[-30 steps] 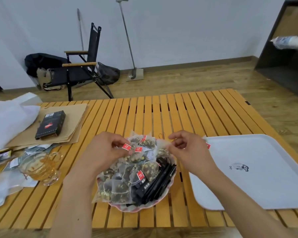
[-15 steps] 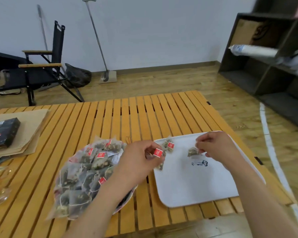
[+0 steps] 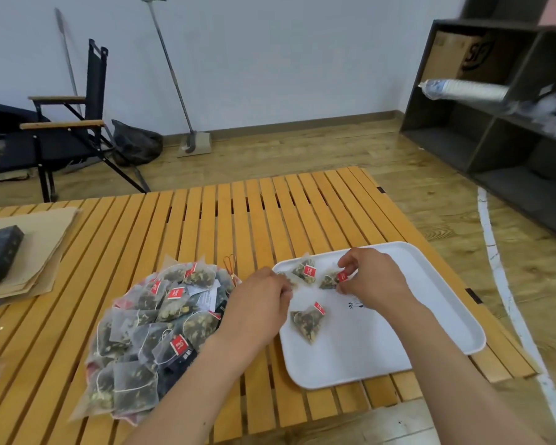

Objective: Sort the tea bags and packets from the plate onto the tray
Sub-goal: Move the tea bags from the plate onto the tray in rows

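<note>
while the slatted counter (image 3: 206,220) is crossed by both forearms, the white tray (image 3: 430,316) is seen under the right hand (image 3: 373,281), and the heap of tea bags (image 3: 148,332) just left of the left hand (image 3: 257,306). a tagged tea bag (image 3: 329,281) is pinched by its red tag in the right hand, low over the tray. the left hand's fingers are curled beside a blurred bag (image 3: 288,279); whether it is gripped cannot be told. a far bag (image 3: 305,269) and a near bag (image 3: 307,321) are laid between the hands.

White tray (image 3: 430,332), red-tagged tea bags (image 3: 307,321)
</note>
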Demonstrator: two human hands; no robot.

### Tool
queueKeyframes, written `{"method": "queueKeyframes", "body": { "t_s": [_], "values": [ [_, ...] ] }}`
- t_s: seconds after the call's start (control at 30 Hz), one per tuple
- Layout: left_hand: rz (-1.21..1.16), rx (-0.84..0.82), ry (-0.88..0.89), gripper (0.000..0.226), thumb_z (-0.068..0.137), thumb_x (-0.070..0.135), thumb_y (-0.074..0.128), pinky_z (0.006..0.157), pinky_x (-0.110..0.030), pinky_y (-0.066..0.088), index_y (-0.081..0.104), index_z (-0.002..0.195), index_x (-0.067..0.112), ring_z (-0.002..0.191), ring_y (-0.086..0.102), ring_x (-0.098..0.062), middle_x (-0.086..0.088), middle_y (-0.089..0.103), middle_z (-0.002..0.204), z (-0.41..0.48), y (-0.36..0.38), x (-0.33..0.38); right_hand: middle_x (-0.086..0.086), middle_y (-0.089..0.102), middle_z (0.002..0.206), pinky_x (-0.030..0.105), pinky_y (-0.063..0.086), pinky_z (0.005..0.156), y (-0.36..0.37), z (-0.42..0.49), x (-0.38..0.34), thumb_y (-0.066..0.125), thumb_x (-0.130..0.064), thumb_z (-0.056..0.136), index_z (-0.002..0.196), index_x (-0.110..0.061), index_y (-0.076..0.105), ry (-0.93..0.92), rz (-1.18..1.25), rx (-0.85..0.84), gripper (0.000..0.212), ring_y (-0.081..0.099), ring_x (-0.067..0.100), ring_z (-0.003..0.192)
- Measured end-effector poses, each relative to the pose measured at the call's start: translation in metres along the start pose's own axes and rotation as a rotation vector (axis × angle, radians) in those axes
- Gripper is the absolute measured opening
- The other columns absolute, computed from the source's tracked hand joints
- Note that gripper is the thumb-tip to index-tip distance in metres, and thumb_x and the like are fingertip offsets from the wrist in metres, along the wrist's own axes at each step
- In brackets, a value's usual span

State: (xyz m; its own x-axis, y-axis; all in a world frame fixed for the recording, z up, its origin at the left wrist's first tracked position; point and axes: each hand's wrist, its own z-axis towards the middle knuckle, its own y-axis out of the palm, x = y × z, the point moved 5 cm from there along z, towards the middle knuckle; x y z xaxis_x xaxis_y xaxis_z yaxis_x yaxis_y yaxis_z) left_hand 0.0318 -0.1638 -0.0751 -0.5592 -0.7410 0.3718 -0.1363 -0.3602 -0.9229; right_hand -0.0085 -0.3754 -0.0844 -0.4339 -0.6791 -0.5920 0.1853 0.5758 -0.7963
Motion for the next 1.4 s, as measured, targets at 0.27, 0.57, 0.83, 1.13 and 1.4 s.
{"method": "queueKeyframes", "body": {
  "t_s": [0.27, 0.57, 0.83, 1.13, 1.4],
  "values": [
    [0.252, -0.019, 0.085, 0.033, 0.103, 0.023, 0.047, 0.099, -0.037, 0.042, 0.072, 0.124, 0.019, 0.133, 0.045, -0.020, 0.005, 0.056, 0.145, 0.007, 0.010, 0.007, -0.012, 0.070, 0.097, 0.033, 0.058, 0.056, 0.009, 0.007, -0.010, 0.068, -0.004, 0.078, 0.113, -0.028, 0.069, -0.070, -0.005, 0.035, 0.042, 0.066, 0.016, 0.073],
    [0.130, 0.023, 0.049, 0.025, 0.095, 0.016, 0.053, 0.089, -0.035, 0.052, 0.077, 0.098, 0.021, 0.114, 0.058, -0.018, 0.006, 0.072, 0.113, 0.010, -0.008, -0.002, -0.010, 0.067, 0.094, 0.026, 0.050, 0.045, -0.020, -0.016, -0.013, 0.089, -0.016, 0.069, 0.102, -0.027, 0.066, -0.043, 0.090, -0.011, 0.041, 0.068, 0.016, 0.072],
    [0.186, -0.134, 0.035, 0.036, 0.087, 0.026, 0.069, 0.084, -0.030, 0.051, 0.070, 0.122, 0.033, 0.109, 0.060, -0.014, 0.009, 0.067, 0.114, 0.001, -0.011, 0.002, -0.013, 0.064, 0.090, 0.032, 0.057, 0.077, 0.026, -0.054, -0.032, 0.089, -0.048, 0.062, 0.098, -0.033, 0.064, -0.073, -0.081, -0.340, 0.046, 0.063, 0.008, 0.084],
    [0.218, -0.076, 0.071, 0.042, 0.091, 0.040, 0.067, 0.094, -0.032, 0.049, 0.062, 0.133, 0.035, 0.121, 0.055, -0.015, 0.010, 0.061, 0.128, 0.002, -0.007, 0.010, -0.003, 0.072, 0.070, 0.025, 0.048, 0.055, -0.044, -0.017, 0.028, 0.079, -0.027, 0.078, 0.082, -0.022, 0.070, 0.136, 0.119, 0.099, 0.011, 0.064, 0.015, 0.062],
    [0.194, -0.100, 0.104, 0.047, 0.094, 0.041, 0.065, 0.103, -0.033, 0.044, 0.058, 0.140, 0.031, 0.128, 0.052, -0.016, 0.008, 0.053, 0.138, 0.005, 0.002, 0.017, -0.012, 0.069, 0.099, 0.028, 0.053, 0.067, -0.020, 0.019, 0.019, 0.076, -0.023, 0.084, 0.110, -0.024, 0.070, -0.002, 0.146, 0.141, 0.027, 0.068, 0.014, 0.081]
  ]
}}
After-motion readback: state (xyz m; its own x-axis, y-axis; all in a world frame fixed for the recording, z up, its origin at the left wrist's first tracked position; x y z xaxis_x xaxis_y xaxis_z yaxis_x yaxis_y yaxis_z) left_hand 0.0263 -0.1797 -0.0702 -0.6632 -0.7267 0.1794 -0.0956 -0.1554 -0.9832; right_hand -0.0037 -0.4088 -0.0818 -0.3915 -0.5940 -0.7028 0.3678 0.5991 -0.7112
